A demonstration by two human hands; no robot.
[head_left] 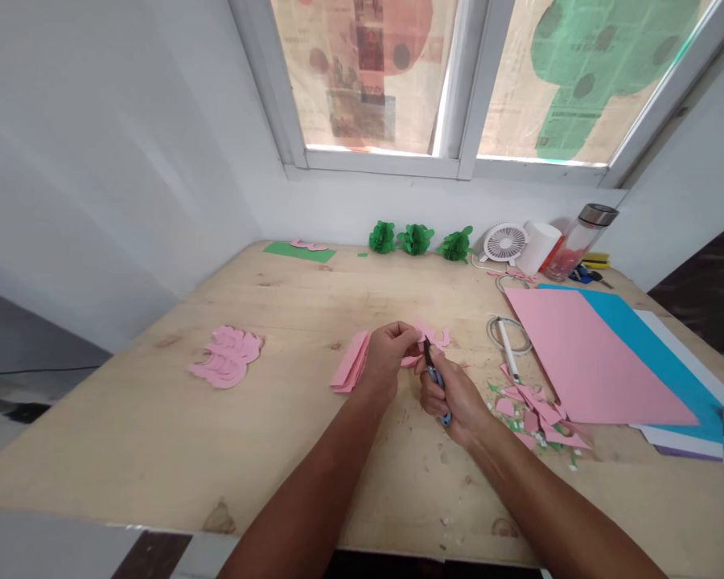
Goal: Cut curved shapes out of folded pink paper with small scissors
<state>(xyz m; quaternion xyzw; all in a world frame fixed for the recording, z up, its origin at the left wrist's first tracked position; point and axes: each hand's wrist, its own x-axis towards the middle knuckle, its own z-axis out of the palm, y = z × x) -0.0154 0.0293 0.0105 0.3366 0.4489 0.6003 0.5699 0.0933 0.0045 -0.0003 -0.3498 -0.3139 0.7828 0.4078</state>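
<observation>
Near the middle of the table, my left hand (393, 351) pinches a small piece of pink paper (428, 331). Close against it on the right, my right hand (450, 390) is closed around a cutting tool (434, 376) with blue handles, its dark tip at the pink paper. Folded pink strips (351, 362) lie beside my left wrist, partly behind it. Farther left rests a pile of scalloped pink cutouts (228, 356). Pink and green scraps (536, 414) are scattered to the right of my right hand.
Large pink sheets (597, 354) overlap blue sheets (639, 330) at the right. A white pen (508, 347) lies across a coiled cable. Green paper shapes (416, 240), a small fan (505, 242) and a bottle (581, 241) stand at the back. A green sheet (298, 252) lies back left.
</observation>
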